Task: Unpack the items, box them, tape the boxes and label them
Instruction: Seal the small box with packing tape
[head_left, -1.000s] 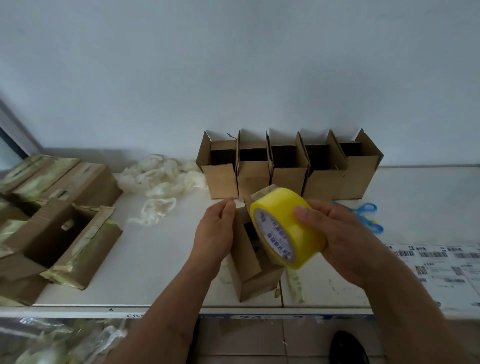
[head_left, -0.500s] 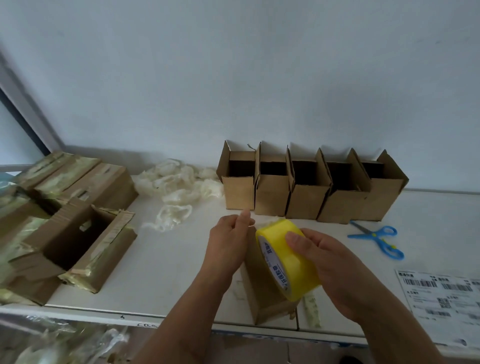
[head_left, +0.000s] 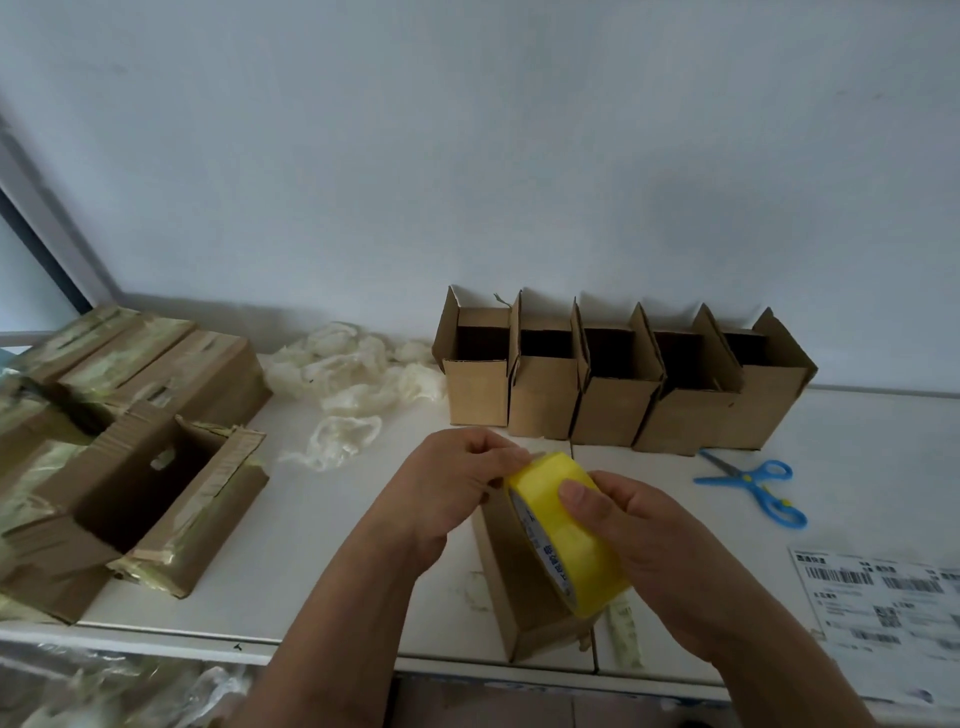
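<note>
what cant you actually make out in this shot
Head view only:
- Small box under the hands: its top is hidden by the tape roll and both hands.
- Tape's free end: covered by the left hand fingers.
- Five open boxes: insides too dark to see contents.
- Label sheet: cut off at the right edge, print too small.
- Right hand: palm side hidden.
</note>
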